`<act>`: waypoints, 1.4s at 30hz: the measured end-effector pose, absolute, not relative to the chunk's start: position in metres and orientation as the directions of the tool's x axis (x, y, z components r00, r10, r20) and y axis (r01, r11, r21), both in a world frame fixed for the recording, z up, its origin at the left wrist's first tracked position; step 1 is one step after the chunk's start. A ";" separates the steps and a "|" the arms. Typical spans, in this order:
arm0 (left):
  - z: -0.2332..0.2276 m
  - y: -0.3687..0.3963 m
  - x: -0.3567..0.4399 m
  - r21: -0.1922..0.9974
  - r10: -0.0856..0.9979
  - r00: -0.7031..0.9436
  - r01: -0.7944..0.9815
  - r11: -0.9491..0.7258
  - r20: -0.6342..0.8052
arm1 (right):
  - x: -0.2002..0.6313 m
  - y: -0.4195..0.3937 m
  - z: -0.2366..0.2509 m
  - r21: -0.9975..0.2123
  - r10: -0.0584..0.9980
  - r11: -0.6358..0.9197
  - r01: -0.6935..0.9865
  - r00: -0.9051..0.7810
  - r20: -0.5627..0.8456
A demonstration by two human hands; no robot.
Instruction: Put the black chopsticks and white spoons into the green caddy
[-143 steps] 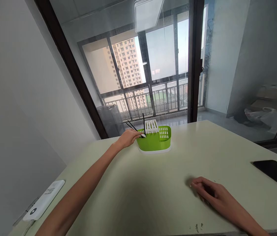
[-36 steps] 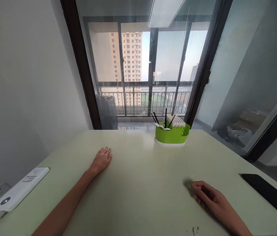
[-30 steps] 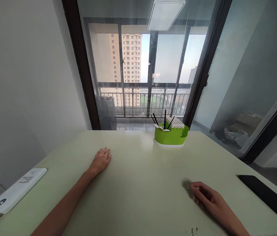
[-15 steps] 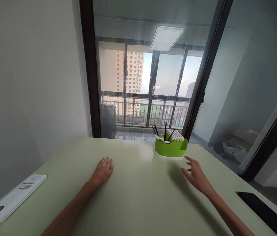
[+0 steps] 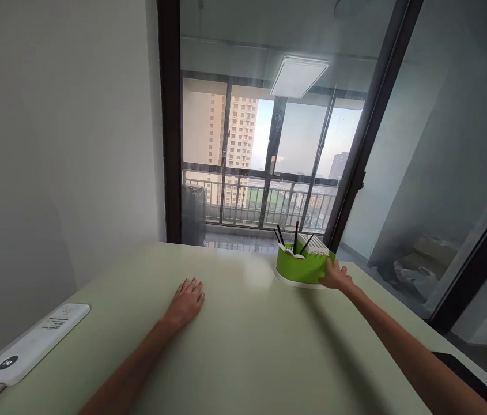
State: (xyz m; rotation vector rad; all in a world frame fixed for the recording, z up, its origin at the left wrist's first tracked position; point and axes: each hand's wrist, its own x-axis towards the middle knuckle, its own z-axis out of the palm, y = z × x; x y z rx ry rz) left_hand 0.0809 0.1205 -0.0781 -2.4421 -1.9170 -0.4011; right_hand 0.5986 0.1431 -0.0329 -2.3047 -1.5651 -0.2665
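The right hand (image 5: 336, 276) reaches out along a straight arm to the green caddy (image 5: 301, 270), which stands near the far edge of the pale worktop (image 5: 252, 351), towards its far right corner. The fingers rest against the caddy's right end, touching its green wall at the rim; whether they are closed around it or only laid on it cannot be told from here, since the caddy hides the fingertips.

The caddy sits on a white base and stands upright. Several thin black sticks (image 5: 295, 236) poke up out of its left compartment, leaning in different directions, and a small white piece lies at their foot. A white slotted insert (image 5: 314, 245) fills the part of the caddy nearest the right hand.

The left hand (image 5: 188, 297) lies flat on the worktop, palm down, fingers spread a little and holding nothing. It is well apart from the caddy, nearer the middle of the worktop and to its left side.

At the left edge of the worktop lies a long white power strip (image 5: 36, 344) with a dark round mark near its close end. At the near right corner a dark flat object (image 5: 470, 380) shows partly behind the right forearm. Beyond the far edge stands a glass door with a balcony railing behind it.
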 end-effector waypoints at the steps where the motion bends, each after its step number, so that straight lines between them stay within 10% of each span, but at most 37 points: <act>1: -0.077 0.119 0.081 0.147 0.953 0.218 0.957 -0.251 0.210 | 0.596 0.143 -0.040 -0.145 0.871 -0.347 0.927 0.375 0.316; 17: -0.082 0.117 0.082 0.173 0.953 0.213 0.952 -0.252 0.217 | 0.566 0.123 -0.082 0.133 0.929 -0.192 0.972 0.137 0.343; 42: -0.070 0.123 0.084 0.208 0.947 0.287 0.927 -0.312 0.143 | 0.471 0.069 -0.114 -0.044 0.866 0.147 0.988 -0.107 0.489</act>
